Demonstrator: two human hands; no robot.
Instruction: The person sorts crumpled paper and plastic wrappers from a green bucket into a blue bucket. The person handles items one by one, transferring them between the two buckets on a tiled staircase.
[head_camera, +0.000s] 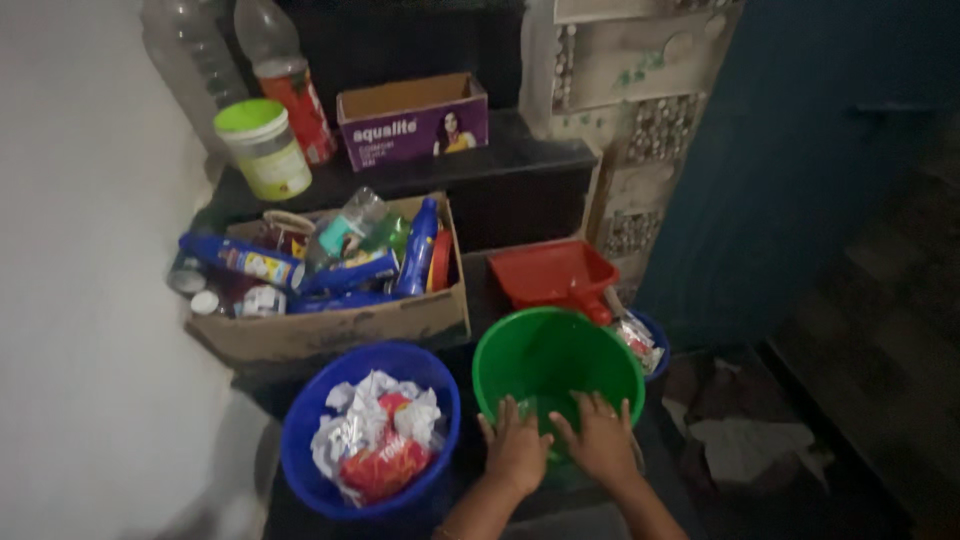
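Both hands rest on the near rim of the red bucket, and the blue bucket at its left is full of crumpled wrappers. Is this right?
Not quite: the bucket under the left hand and right hand is green, not red. The head view shows this. The blue bucket beside it does hold crumpled wrappers.

Green bucket (556, 365): smooth plastic with a slight sheen.
Blue bucket (318, 442), left of the green bucket: smooth plastic; holds crumpled paper (352, 415) and a glossy red wrapper (385, 467).
Red dustpan (550, 275), behind the green bucket: matt plastic.
Cardboard box (330, 330), behind the blue bucket: rough, scuffed; holds glossy blue plastic bottles (418, 250).
Clear bottles (190, 50), behind the box: see-through plastic.
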